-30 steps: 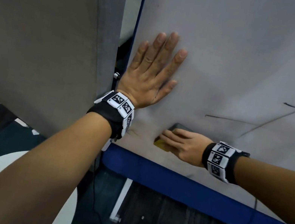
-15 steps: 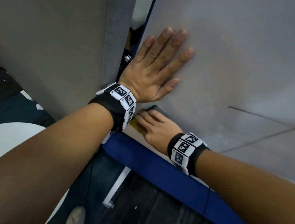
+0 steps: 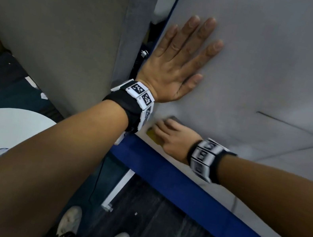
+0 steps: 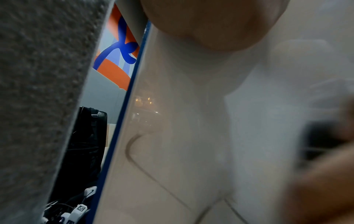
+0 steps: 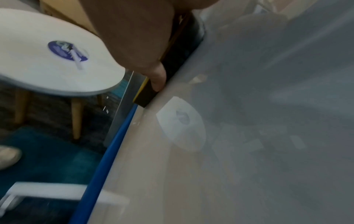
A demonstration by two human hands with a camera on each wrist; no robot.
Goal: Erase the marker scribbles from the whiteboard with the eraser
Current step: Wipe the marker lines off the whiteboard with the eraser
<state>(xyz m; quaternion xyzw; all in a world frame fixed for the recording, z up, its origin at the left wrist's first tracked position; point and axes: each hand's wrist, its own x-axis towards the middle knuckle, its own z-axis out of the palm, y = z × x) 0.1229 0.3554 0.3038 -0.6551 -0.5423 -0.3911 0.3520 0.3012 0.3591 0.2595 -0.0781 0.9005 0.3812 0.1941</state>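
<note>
Wiping step in hand: right hand (image 3: 174,140) clamps the eraser (image 3: 153,135) on the whiteboard (image 3: 277,56) at lower centre of frame, left hand (image 3: 178,63) flat, fingers apart; next, sweep right across remaining scribbles (image 3: 280,120).

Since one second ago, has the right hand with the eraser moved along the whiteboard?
Yes. The right hand slid the eraser left along the whiteboard, toward its lower left corner, and now sits just below the flat left hand.
</note>
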